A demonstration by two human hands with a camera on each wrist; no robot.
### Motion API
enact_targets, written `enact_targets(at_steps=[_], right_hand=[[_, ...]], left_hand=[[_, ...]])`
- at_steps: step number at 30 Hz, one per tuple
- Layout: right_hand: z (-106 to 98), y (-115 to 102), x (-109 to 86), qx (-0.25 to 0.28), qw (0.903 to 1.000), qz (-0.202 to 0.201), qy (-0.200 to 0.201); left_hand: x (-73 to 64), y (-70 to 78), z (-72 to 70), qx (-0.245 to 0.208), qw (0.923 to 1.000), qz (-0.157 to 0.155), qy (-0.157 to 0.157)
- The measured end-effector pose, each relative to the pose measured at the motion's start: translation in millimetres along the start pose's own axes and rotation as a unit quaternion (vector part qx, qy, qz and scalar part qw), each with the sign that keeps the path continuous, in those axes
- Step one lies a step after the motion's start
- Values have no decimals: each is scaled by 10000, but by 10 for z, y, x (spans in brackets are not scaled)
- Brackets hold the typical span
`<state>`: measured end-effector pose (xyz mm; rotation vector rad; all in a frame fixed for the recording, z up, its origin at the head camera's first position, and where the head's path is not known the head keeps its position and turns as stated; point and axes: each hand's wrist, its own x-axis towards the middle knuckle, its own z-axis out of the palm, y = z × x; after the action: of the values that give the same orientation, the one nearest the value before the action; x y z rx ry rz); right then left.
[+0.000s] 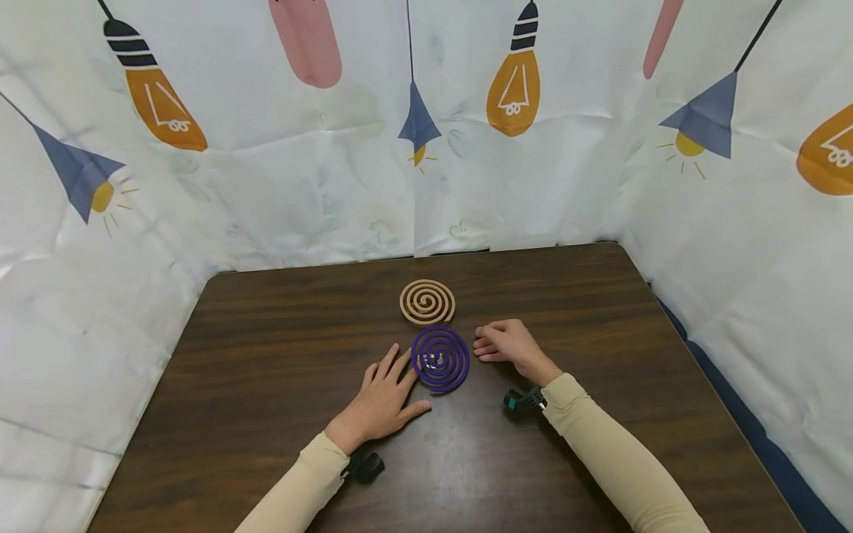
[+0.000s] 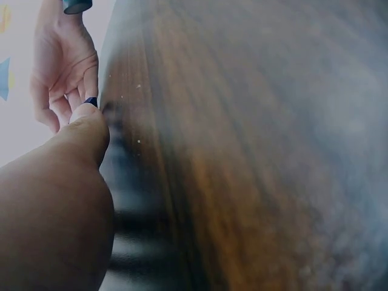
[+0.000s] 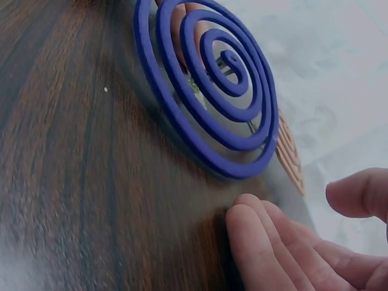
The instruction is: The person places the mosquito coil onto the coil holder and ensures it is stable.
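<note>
A purple mosquito coil [image 1: 464, 359] sits near the middle of the table, above a small shiny metal piece [image 1: 433, 360] that shows through its rings. My left hand [image 1: 380, 400] lies spread at the coil's left side, its fingertips at the rim; whether they bear on it I cannot tell. In the right wrist view the purple coil [image 3: 233, 171] stands tilted above the tabletop, with left fingers [image 3: 177, 27] behind it. My right hand [image 1: 509, 344] is just right of the coil, apart from it, with loosely bent fingers and thumb separated, holding nothing.
A tan mosquito coil [image 1: 424, 300] lies just behind the purple one. The dark wooden table [image 1: 280, 370] has white printed cloth [image 1: 320, 185] hanging behind it and at both sides.
</note>
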<state>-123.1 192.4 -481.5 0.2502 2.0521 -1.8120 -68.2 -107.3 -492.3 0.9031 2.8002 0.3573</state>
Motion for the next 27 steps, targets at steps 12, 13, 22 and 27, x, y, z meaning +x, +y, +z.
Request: enact_targets(at_steps=[12, 13, 22, 27], right_hand=[[-257, -25, -57, 121, 9998, -103, 108], [-287, -26, -66, 73, 9998, -130, 111], [-548, -66, -155, -97, 9994, -297, 133], [-705, -115, -197, -330, 9985, -398, 184]], left_hand=[[30, -4, -6, 79, 9999, 23, -69], [32, -2, -2, 91, 9999, 21, -81], [46, -22, -7, 104, 9999, 81, -41], [30, -86, -72, 87, 9999, 69, 23]])
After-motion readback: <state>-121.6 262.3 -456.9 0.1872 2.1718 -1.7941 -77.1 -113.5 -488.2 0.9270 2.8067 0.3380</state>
